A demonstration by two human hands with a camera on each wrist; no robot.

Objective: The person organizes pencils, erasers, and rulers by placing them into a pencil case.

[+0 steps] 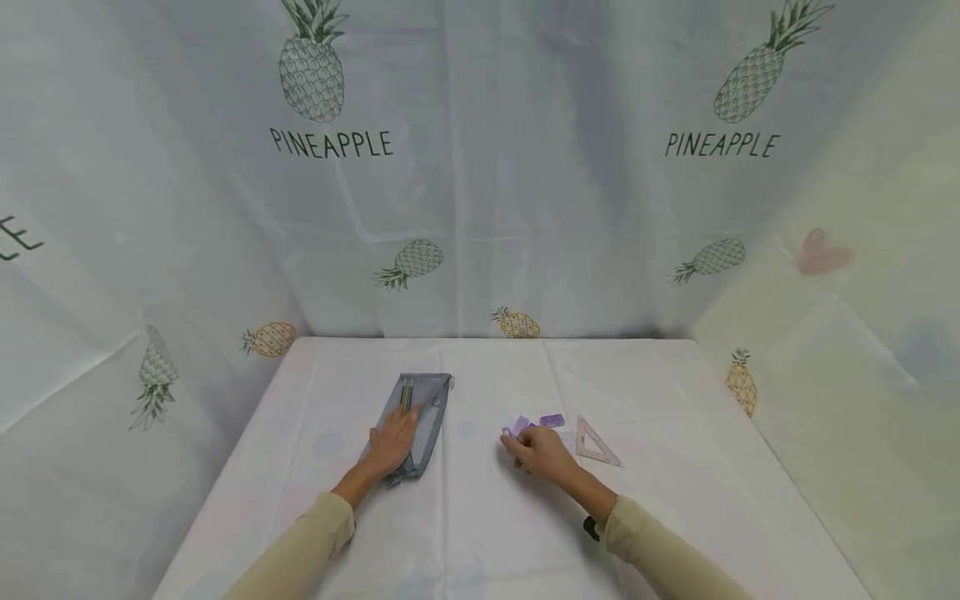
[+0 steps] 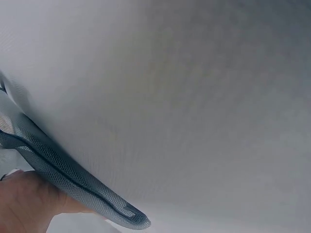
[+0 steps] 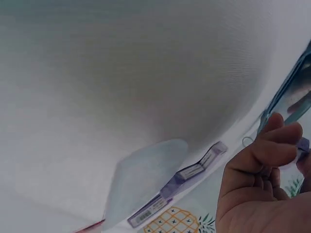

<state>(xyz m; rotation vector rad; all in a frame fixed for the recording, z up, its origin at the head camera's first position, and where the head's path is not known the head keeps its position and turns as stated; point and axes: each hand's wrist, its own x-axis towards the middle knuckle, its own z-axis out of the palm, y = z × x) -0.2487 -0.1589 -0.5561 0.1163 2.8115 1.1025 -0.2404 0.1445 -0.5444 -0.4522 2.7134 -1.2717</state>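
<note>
My left hand (image 1: 392,442) rests with fingers outstretched on a grey mesh zip pencil case (image 1: 433,421) at the left of the table. A few pencils (image 1: 406,395) show at the case's far end; whether they lie inside or on top I cannot tell. In the left wrist view, the case's edge (image 2: 73,179) runs along the hand. My right hand (image 1: 542,452) pinches a small purple eraser-like block (image 3: 303,144) between thumb and fingers. Just beyond that hand lie other purple blocks (image 1: 552,420), with barcode labels visible in the right wrist view.
A clear pinkish set square (image 1: 587,452) lies right of my right hand. Beside the purple blocks in the right wrist view is a pale translucent flat shape (image 3: 146,174). White cloth covers the table (image 1: 480,533), and pineapple-print curtains (image 1: 525,192) stand behind it and at both sides.
</note>
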